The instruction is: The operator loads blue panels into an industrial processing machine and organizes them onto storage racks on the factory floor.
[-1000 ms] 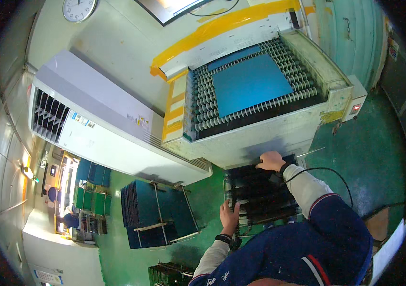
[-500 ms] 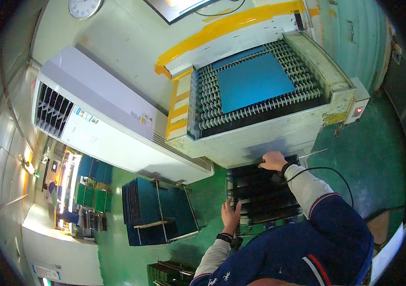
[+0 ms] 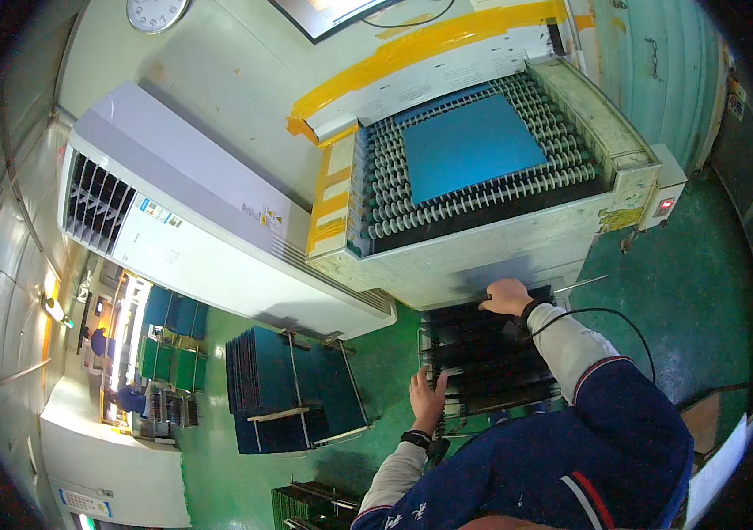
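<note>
A black slotted rack point(image 3: 491, 358) stands in front of me, below the roller machine. At its left side is my left hand point(image 3: 427, 399), fingers stretched and thumb apart, with nothing visible in it. My right hand point(image 3: 506, 298) rests at the rack's far edge, close to the machine's front wall. Its fingers are curled, and what they grip, if anything, is hidden. On the machine's rows of white ringed rollers point(image 3: 482, 202) lies a flat blue panel point(image 3: 473, 146), apart from both hands.
A white air conditioner point(image 3: 217, 238) leans across the left in this view. Beside it on the green floor stands a rack of dark panels point(image 3: 292, 389), with another rack point(image 3: 314, 505) nearer me. A black cable point(image 3: 628, 322) loops past my right forearm. Co-workers are far left.
The blue panel has shifted slightly away from me on the rollers. Both my hands have stayed in place. Far left, the co-workers have moved a little.
</note>
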### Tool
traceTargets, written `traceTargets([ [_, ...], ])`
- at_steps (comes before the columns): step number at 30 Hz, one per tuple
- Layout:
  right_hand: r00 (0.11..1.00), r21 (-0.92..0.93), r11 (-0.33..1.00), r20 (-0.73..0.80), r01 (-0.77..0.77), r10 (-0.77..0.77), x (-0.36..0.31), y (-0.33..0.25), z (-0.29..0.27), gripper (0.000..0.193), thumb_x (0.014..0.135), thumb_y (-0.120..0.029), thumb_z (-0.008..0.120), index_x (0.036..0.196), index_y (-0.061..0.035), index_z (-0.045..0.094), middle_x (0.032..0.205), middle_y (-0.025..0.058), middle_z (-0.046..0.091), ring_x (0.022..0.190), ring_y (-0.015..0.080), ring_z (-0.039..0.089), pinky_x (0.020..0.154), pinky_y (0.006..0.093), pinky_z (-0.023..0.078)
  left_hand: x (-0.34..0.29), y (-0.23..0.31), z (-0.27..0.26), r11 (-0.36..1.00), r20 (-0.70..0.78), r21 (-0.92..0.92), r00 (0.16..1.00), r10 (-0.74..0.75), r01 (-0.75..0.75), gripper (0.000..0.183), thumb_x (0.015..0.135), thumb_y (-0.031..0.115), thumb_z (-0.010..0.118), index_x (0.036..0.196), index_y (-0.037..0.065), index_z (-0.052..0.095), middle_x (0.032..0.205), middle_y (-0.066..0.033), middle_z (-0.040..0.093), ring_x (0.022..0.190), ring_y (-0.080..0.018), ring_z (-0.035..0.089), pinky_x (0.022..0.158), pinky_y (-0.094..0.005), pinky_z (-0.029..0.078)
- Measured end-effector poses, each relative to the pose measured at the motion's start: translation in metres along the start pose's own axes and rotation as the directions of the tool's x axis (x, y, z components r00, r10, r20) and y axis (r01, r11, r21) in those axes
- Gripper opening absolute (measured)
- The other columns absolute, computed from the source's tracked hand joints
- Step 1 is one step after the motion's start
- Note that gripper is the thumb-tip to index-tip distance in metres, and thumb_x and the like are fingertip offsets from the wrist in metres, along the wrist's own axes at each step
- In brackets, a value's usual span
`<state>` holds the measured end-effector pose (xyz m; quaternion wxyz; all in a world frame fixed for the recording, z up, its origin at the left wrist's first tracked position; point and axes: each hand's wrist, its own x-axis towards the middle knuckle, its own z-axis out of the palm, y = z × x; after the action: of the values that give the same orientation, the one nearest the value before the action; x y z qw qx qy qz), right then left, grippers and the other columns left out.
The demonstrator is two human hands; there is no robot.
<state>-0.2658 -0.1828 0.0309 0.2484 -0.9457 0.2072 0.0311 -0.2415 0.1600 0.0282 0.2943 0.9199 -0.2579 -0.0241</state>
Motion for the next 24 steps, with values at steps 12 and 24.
traceTargets([
  [12,1.0,-0.003,1.0,-0.009,0.001,-0.001,-0.0011,-0.0006,-0.0007,0.049,0.078,-0.057,0.07,0.085,-0.008,0.072,0.087,0.0154,0.071,0.088,0.0371,0.067,0.078,0.0477,0.051,0.0012,0.0052,-0.0057,0.997,0.088,-0.013,0.993,-0.076,0.077,0.064,0.09,0.048,0.065,0.132,0.002,0.052,0.132,-0.021,0.055,0.12,-0.0399,0.053,0.1,-0.046,0.044],
  [24,1.0,0.0,1.0,0.005,0.009,-0.009,-0.0019,-0.0016,-0.0028,0.05,0.079,-0.056,0.07,0.086,-0.0068,0.072,0.086,0.0155,0.071,0.086,0.0369,0.067,0.077,0.0476,0.051,0.001,0.0069,-0.007,0.996,0.085,0.001,0.993,-0.084,0.084,0.064,0.089,0.05,0.065,0.13,0.002,0.053,0.129,-0.0213,0.056,0.119,-0.0396,0.054,0.099,-0.0448,0.045],
])
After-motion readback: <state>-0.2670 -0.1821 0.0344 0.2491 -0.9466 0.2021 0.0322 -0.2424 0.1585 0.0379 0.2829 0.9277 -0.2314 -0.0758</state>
